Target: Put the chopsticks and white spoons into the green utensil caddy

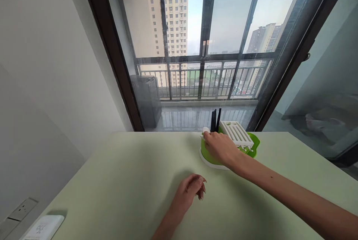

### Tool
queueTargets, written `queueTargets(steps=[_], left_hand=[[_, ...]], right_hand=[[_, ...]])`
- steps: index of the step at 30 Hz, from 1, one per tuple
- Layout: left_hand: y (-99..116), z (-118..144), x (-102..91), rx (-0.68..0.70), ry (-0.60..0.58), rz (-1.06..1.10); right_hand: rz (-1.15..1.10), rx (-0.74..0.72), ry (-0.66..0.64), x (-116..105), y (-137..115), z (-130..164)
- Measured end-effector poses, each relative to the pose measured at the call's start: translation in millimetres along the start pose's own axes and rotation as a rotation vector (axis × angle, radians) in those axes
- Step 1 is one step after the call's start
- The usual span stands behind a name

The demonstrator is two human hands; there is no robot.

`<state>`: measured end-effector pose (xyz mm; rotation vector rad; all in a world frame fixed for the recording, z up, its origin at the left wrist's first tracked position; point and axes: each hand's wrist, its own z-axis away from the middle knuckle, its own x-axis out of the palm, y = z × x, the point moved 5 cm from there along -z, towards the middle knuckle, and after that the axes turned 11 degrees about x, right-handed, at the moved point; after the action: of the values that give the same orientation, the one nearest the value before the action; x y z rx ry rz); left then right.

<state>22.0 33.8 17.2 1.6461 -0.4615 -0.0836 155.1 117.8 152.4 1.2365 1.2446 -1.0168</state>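
A green and white utensil holder [214,161] stands on the table toward its far edge. Several black chopsticks [215,120] rise from its back left part, and a slotted white rack [237,133] tops its right side. My right hand [220,146] reaches across to the holder's left end. Its fingers are closed at a small rounded white piece [206,130]; the hand hides most of it, so its kind cannot be told. Lower and to the left, my left hand [190,189] hovers low over or rests on the table, loosely curled, fingertips slightly apart, holding nothing.
The pale green table [125,184] stretches toward a dark-framed glass door. A white device with a display [44,227] lies at the near left corner, close to a wall socket [24,209]. Behind the glass, a covered grey box-shaped object [145,100] stands on the balcony.
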Motion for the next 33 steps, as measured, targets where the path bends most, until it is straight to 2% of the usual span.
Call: queueTargets(steps=[8,13,20,27,33], left_hand=[[0,0,-0.8,0.018,-0.002,-0.021],[-2,0,-0.5,0.01,-0.001,0.0],[0,0,-0.5,0.006,0.004,-0.012],[1,0,-0.1,0.015,0.002,-0.006],[3,1,0.8,0.004,0.012,-0.015]], right_hand=[[-0.034,-0.017,-0.018,-11,5,4],[-0.133,-0.006,-0.016,-19,11,8],[-0.215,-0.058,-0.007,-14,23,6],[-0.286,-0.105,0.045,-13,38,13],[-0.382,-0.138,0.153,-28,54,26]])
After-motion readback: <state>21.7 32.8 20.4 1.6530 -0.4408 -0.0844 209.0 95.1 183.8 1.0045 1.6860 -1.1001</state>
